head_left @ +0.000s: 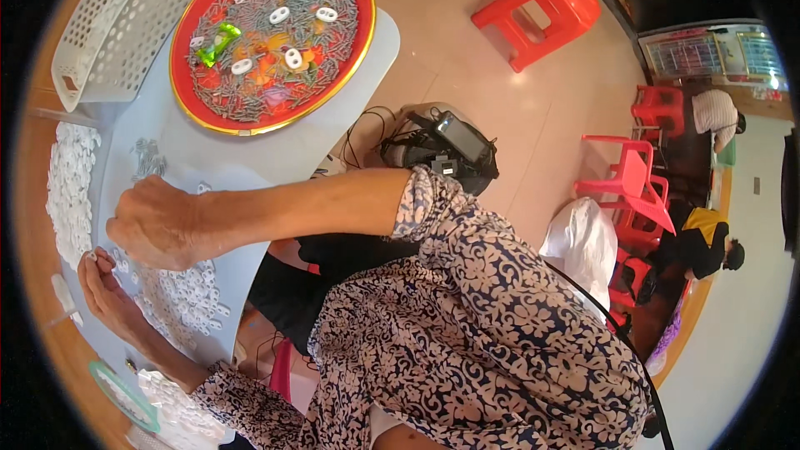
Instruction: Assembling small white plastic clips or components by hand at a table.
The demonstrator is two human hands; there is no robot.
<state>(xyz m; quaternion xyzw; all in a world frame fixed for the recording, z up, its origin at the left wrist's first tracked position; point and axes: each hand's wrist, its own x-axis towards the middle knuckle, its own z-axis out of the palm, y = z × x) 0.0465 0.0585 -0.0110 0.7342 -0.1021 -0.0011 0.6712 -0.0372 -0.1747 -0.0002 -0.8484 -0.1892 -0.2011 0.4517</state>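
Note:
My right hand [156, 223] is closed in a fist over the grey table, its back toward me. Its fingertips are hidden, so whatever they may hold does not show. Just below it in the picture, my left hand [102, 285] has its fingers curled and pinched on a small white plastic piece [92, 257]. A loose heap of small white plastic pieces [187, 296] lies on the table beside both hands. Another, thicker heap of white pieces [71, 192] runs along the table's far side. A few grey screws [148, 158] lie just beyond my right fist.
A red round tray [180, 75] holds many grey screws, several white two-hole pieces and a green wrapper [218, 44]. Beside it stands a white perforated basket [125, 50]. A black bag [446, 146], red stools [542, 12] and a pink chair [629, 175] are on the floor. Two people are farther off.

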